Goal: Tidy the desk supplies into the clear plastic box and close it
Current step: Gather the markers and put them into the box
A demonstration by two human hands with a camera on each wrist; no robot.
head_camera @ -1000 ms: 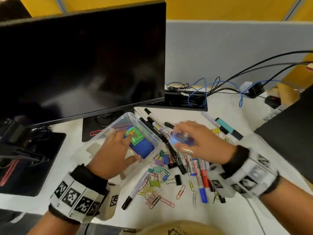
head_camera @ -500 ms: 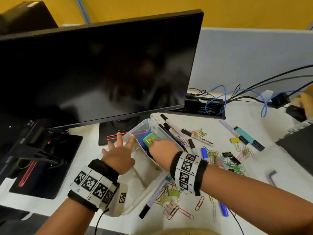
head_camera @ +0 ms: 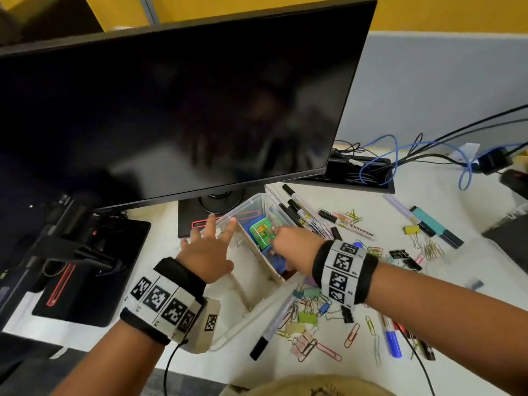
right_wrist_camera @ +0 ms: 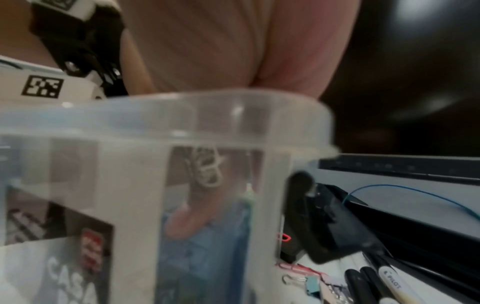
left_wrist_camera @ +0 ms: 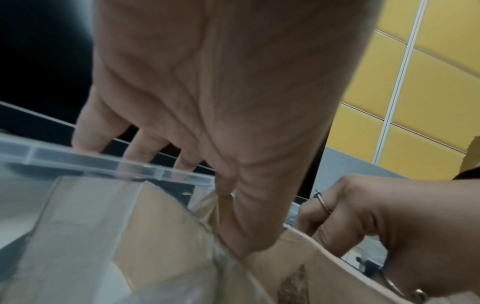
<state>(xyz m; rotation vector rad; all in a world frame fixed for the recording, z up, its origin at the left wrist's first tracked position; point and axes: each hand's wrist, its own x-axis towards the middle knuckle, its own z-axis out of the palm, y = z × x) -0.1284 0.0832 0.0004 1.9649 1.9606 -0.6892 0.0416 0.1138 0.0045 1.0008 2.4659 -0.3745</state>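
At centre frame, the left hand (head_camera: 210, 251) rests spread-fingered on the clear plastic box (head_camera: 251, 202) rim; the right hand (head_camera: 294, 247) reaches inside it, fingers curled, hold unclear.

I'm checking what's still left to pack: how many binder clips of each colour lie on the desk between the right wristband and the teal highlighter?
Yellow binder clip: 1
Black binder clips: 2, the second at
Total: 3, as far as the head view shows
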